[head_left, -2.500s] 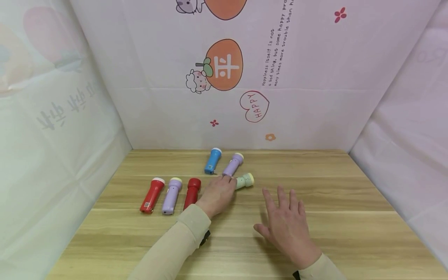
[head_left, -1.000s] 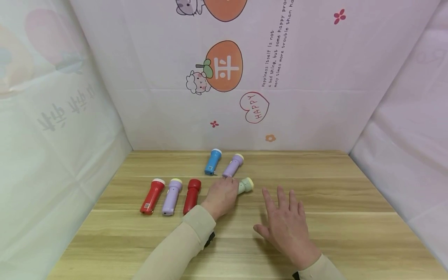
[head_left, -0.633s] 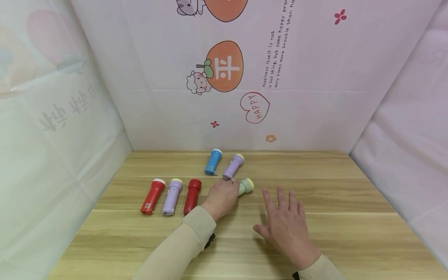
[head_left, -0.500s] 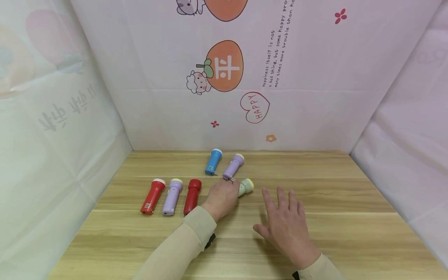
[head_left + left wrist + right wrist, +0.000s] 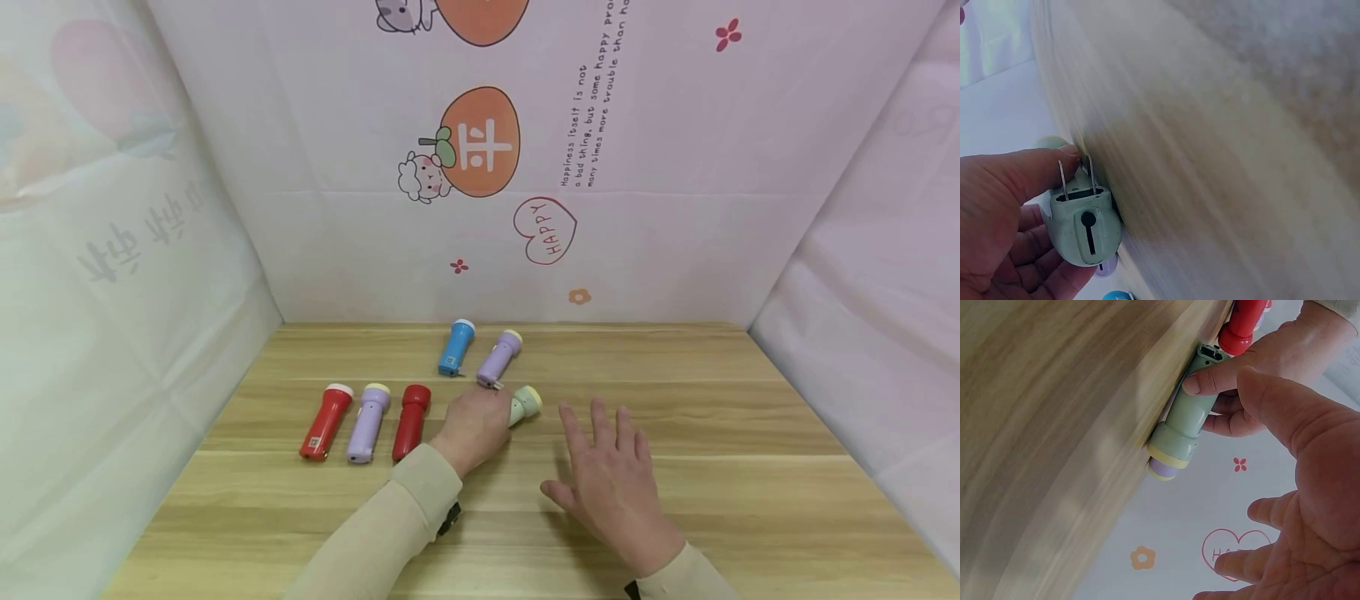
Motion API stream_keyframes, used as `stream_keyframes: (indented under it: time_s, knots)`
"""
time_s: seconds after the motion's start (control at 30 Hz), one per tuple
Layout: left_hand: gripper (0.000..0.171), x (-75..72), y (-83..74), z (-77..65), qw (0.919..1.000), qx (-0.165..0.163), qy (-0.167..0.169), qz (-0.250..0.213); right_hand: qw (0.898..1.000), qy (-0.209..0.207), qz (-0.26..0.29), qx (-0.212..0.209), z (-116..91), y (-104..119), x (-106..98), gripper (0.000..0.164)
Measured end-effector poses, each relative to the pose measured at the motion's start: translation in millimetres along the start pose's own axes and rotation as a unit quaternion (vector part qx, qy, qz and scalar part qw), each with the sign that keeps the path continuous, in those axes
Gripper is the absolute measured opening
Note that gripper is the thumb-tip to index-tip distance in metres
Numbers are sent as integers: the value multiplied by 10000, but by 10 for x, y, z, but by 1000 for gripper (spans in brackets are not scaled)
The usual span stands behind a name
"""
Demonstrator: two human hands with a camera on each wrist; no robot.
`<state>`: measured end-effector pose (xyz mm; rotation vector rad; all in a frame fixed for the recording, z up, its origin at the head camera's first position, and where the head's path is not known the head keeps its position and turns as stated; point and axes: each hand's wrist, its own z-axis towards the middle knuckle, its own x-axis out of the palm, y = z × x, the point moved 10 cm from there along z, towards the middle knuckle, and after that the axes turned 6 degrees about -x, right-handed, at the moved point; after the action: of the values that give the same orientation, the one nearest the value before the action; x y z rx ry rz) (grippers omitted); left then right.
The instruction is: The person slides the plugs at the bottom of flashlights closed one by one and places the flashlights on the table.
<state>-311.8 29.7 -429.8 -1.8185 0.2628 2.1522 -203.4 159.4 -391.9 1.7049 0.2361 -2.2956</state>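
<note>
My left hand [image 5: 474, 425] grips a pale green flashlight [image 5: 527, 402] with a cream lens rim, low over the wooden table. Its head sticks out past my fingers. In the left wrist view, two metal plug prongs [image 5: 1091, 175] stand out from the tail of this flashlight, and my thumb lies along its side. The right wrist view shows the flashlight's body [image 5: 1191, 412] between that thumb and curled fingers. My right hand [image 5: 617, 492] is to the right with fingers spread, holding nothing, palm toward the table.
Behind the left hand lie a blue flashlight [image 5: 457, 346] and a purple flashlight [image 5: 500, 358] with a prong showing. To the left, a red flashlight [image 5: 328, 421], another purple flashlight [image 5: 368, 423] and a dark red flashlight [image 5: 412, 422] form a row. Printed cloth [image 5: 660, 233] walls surround the table.
My left hand has come slightly toward me and right with the green flashlight, whose head now points more toward the back. The purple flashlight's tail and prong are uncovered. The right hand stays nearly still.
</note>
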Motion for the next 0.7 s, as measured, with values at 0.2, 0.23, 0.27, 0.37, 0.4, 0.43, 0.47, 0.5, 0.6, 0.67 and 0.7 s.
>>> stream_keyframes:
  time_s: [0.2,0.23,0.27,0.37,0.4,0.43,0.47,0.5,0.6,0.67,0.7]
  knots:
    - [22,46,26,-10,9995,-141,291,-2,10000,-2,33,5,6,9,-1,104]
    - [20,51,30,-12,9994,-158,321,-18,10000,12,40,11,9,9,2,104]
    - [18,52,30,-15,9993,-166,347,-37,10000,17,40,12,10,8,3,105]
    - [16,57,31,-25,9991,-147,385,-109,10000,28,12,6,12,8,6,105]
    - [17,58,31,-30,9990,-132,395,-143,10000,36,6,6,14,7,9,104]
    - [17,61,32,-36,9990,-114,406,-154,10000,44,2,5,14,8,10,104]
    - [17,61,32,-42,9989,-90,416,-181,10000,52,-1,7,12,7,12,104]
    - [17,65,35,-46,9989,-69,419,-219,10000,63,-1,9,13,7,14,104]
    - [18,71,47,-63,9984,-21,455,-343,10000,88,6,17,11,5,20,104]
    - [18,75,58,-73,9978,-10,477,-459,10000,94,14,21,10,5,22,104]
    - [19,75,65,-78,9975,-9,477,-518,9999,99,22,25,11,5,23,104]
